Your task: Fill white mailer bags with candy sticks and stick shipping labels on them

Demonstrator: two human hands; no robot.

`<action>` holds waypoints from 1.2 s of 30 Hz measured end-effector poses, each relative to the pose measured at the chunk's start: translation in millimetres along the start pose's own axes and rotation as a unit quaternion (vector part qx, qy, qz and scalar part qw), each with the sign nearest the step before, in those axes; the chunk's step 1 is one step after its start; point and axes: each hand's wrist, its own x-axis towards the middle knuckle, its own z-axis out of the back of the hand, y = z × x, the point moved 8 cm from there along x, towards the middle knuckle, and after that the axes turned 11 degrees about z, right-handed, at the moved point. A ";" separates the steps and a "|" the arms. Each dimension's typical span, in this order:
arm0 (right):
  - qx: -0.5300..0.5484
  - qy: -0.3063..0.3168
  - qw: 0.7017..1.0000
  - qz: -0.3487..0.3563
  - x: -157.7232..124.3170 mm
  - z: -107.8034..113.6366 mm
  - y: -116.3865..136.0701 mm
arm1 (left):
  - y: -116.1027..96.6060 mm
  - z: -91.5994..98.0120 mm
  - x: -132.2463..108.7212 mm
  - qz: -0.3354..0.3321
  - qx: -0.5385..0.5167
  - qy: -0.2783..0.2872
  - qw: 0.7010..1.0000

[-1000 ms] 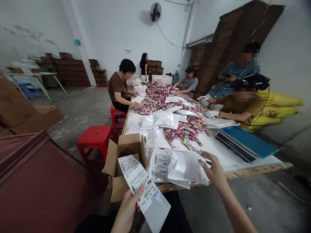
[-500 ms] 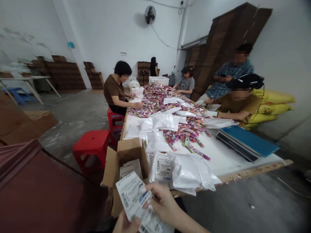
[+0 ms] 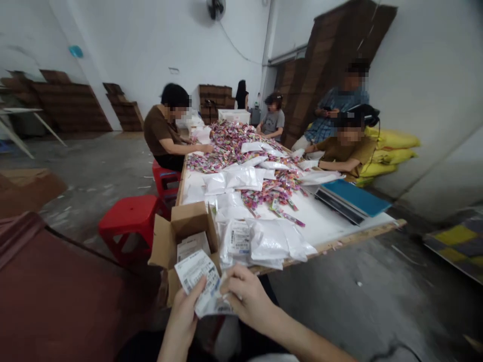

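Observation:
Printed shipping labels (image 3: 196, 274) with barcodes are held low in front of me, partly over an open cardboard box (image 3: 162, 240). My left hand (image 3: 184, 307) grips them from the left, thumb on top. At their right edge my right hand (image 3: 247, 296) is closed in a pinch on the labels; its fingertips are partly hidden. More labelled paper (image 3: 191, 246) lies inside the box. Just beyond my right hand, white padded mailers (image 3: 267, 239) lie on the table's near edge, one carrying a label (image 3: 239, 237).
The white table (image 3: 320, 229) bears a heap of small colourful packets (image 3: 234, 141), more mailers (image 3: 234, 179) and a blue folder (image 3: 356, 197). Red stools (image 3: 128, 211) stand left. Co-workers sit on both sides; one person stands at right near yellow sacks (image 3: 396, 146).
The view has shifted, so the scene sits further left and higher. My left thumb has moved up onto the labels, and my right hand has drawn to their right edge.

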 end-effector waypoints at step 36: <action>-0.180 0.279 0.921 -0.205 -20.4 142.0 -226.8 | -11.9 8.4 -4.0 0.049 0.104 -0.177 0.977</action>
